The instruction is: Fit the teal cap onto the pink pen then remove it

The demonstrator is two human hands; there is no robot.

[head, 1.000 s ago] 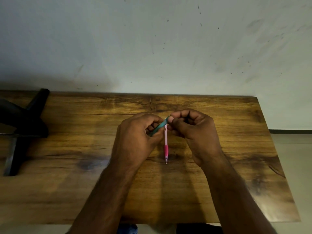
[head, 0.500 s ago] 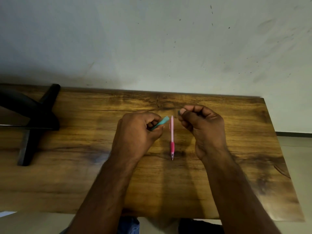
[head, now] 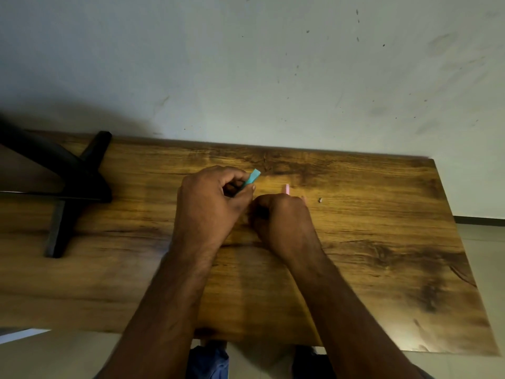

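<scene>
We saw the left hand (head: 211, 207) pinching a teal piece (head: 252, 178), fingers clamped. The right hand (head: 281, 220) curled over the pink pen (head: 287, 189) beside it, whether gripping we couldn't tell. A small dark bit (head: 319, 199) lay right of the pen; reassembly looked unfinished.

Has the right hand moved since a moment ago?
Yes. The right hand has come down onto the pink pen, nearer the table's front edge.

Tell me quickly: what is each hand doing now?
Left hand: holds teal piece.
Right hand: curled over pink pen; grip cannot be told.
</scene>
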